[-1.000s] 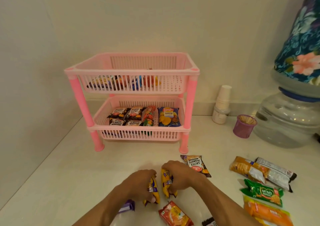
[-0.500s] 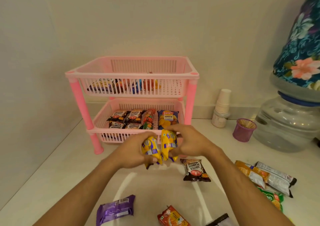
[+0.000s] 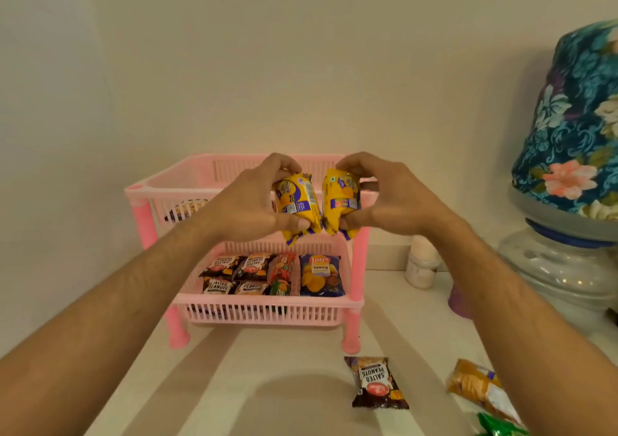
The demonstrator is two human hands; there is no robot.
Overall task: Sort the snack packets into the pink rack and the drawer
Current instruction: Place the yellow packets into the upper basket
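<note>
Pink rack [image 3: 359, 268]: two tiers on pink posts, set against the back wall; taken as the landmark for all entries.

Left yellow packet [image 3: 296, 198]: gripped in the left hand [image 3: 247, 205], fingers curled over the top edge and thumb pressed below. Held upright in front of the rack's upper tier, at the height of its front rim.

Right yellow packet [image 3: 341, 195]: gripped likewise in the right hand [image 3: 384, 198]. The two packets are held side by side, lower crimps almost touching, presumably so that both can be delivered to one tier in a single reach.

Upper tier [image 3: 157, 185]: open from above; some packets are seen through the slatted front, at the left. The right part is hidden by the hands. The front rim is judged the edge to be cleared before release.

Lower tier [image 3: 267, 312]: salted peanut packets [image 3: 234, 275] ranked at the left, a blue chips packet [image 3: 321, 275] at the right, a red packet between. Little bare floor is left, and headroom is limited by the tier above.

Counter in front of the rack: a loose salted peanuts packet [image 3: 376, 382], a brown biscuit packet [image 3: 481, 389] further right, a green packet at the frame's edge. All unsorted.

Right of the rack: a white cup stack [image 3: 422, 265] and a water dispenser [image 3: 561, 268] under a floral cover, well apart from the reach path.

Drawer: not in view.
</note>
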